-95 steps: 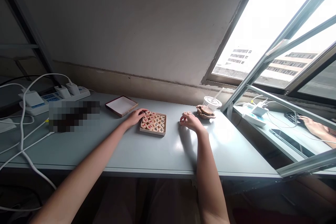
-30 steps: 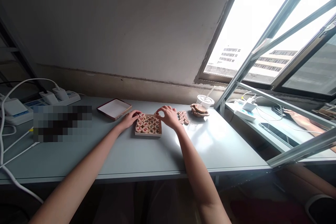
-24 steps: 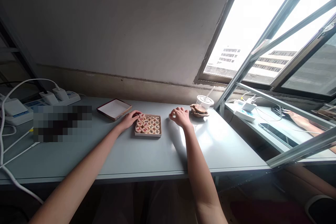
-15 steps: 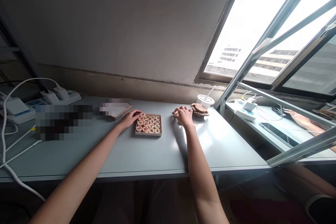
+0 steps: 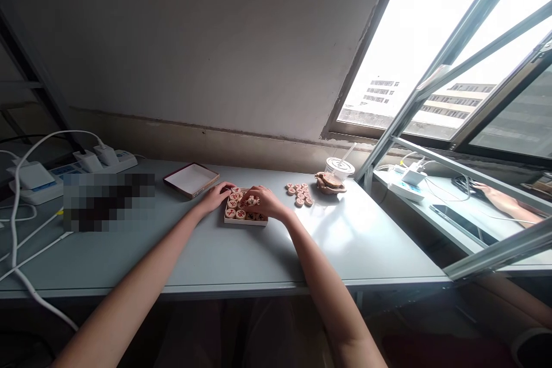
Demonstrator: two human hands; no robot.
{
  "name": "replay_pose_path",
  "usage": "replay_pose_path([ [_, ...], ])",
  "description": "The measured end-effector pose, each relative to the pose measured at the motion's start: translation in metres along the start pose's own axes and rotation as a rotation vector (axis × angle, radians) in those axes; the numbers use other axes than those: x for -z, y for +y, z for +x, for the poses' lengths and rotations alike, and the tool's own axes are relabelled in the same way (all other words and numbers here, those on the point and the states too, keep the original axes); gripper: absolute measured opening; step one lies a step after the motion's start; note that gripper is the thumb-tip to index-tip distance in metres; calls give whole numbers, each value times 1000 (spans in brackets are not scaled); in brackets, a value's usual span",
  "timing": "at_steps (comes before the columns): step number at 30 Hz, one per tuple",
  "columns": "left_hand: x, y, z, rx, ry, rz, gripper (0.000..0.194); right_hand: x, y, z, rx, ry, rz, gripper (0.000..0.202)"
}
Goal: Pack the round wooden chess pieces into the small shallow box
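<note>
A shallow tray-like box (image 5: 245, 222) sits on the grey desk, packed with rows of round wooden xiangqi pieces (image 5: 230, 214) marked with red or black characters. My left hand (image 5: 213, 198) curls around the box's far left corner, gripping its edge. Over the box's right half, my right hand (image 5: 269, 204) points down with closed fingers, a xiangqi piece (image 5: 251, 201) at their tips. That hand hides several pieces beneath it. To its right, a loose cluster of xiangqi pieces (image 5: 299, 191) lies on the desk.
The upturned box lid (image 5: 191, 178) lies behind my left hand. A carved wooden dish (image 5: 330, 185) and a lidded plastic cup with a straw (image 5: 340, 167) stand at the back right. A power strip (image 5: 37, 187) with cables lies left. Another person's hand (image 5: 495, 198) rests beyond the metal frame.
My right hand has moved left from the loose pieces to over the box, uncovering the cluster. My left hand stays at the box's corner.
</note>
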State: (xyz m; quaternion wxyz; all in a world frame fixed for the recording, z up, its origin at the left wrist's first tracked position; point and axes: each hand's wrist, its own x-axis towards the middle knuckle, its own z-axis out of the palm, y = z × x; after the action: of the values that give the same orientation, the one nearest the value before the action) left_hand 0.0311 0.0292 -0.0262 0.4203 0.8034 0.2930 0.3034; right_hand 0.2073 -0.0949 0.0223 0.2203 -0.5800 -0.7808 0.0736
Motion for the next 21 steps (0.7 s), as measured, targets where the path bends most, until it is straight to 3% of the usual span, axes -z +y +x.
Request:
replay_pose_path([
  [5,0,-2,0,12,-11,-13,32,26,12,-11,-88,65,-13,26],
  [8,-1,-2,-1,20,-17,-5,32,44,29,-25,-265,88,-126,25],
  [10,-1,-1,-1,21,-15,2,31,51,42,-34,-403,31,-216,24],
  [15,-1,0,1,35,-11,5,30,54,63,-49,-651,-15,-400,23],
  [18,-1,-2,1,21,-14,4,30,55,62,-48,-622,23,-361,30],
  [21,0,-3,0,15,-11,0,30,51,46,-37,-410,42,-154,31],
])
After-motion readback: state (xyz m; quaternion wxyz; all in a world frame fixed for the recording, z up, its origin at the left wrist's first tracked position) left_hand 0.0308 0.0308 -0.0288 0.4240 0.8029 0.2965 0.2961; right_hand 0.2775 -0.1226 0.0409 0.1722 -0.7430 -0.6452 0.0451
